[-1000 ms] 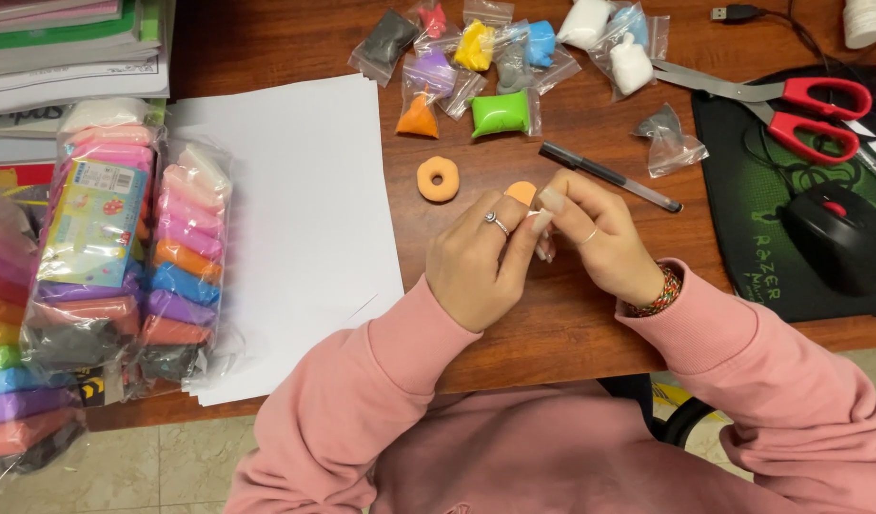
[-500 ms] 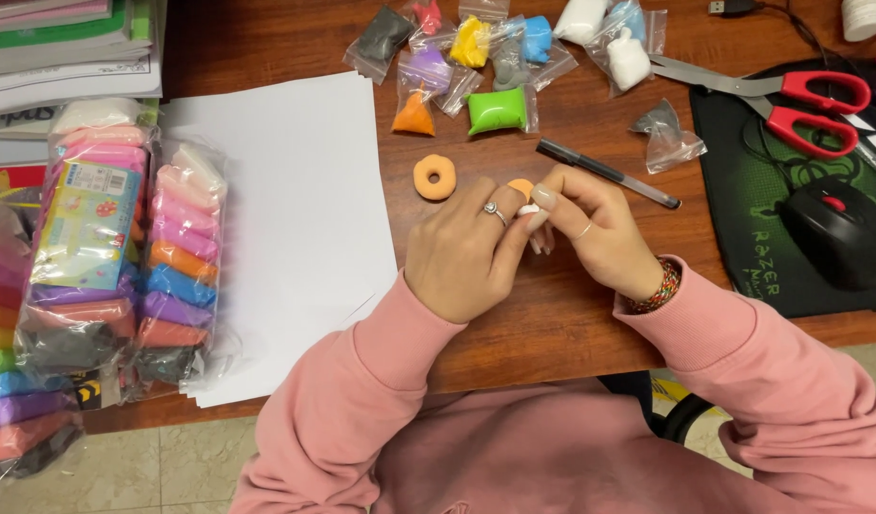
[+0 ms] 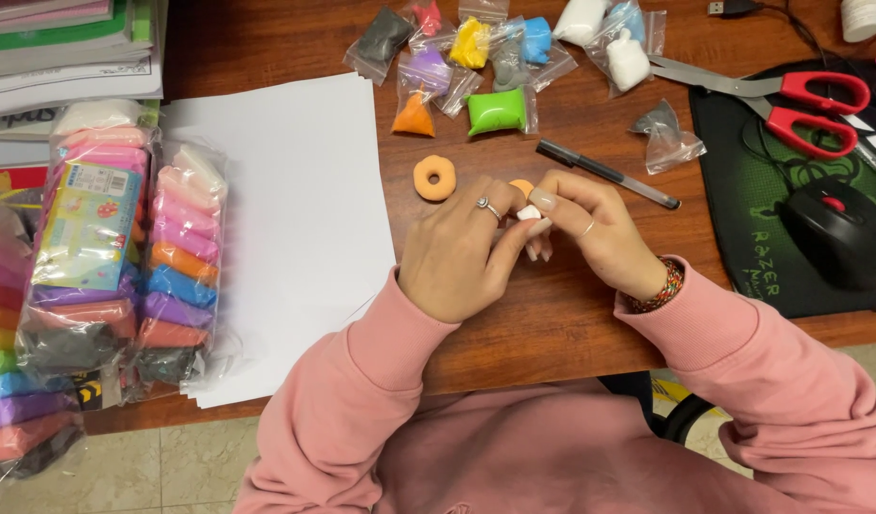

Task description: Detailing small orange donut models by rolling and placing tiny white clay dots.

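My left hand and my right hand meet over the wooden desk, fingertips pinched together on a small white clay piece. Just behind the fingers peeks a small orange clay lump. An orange clay ring lies on the desk a little to the upper left of my left hand. A black pen lies just beyond my right hand.
Small bags of coloured clay lie at the back, with a green clay block. White paper and clay multipacks sit left. Red-handled scissors, a black mouse on a dark mat sit right.
Both hands have shifted slightly away from me, toward the orange ring, still working the white piece between the fingertips.
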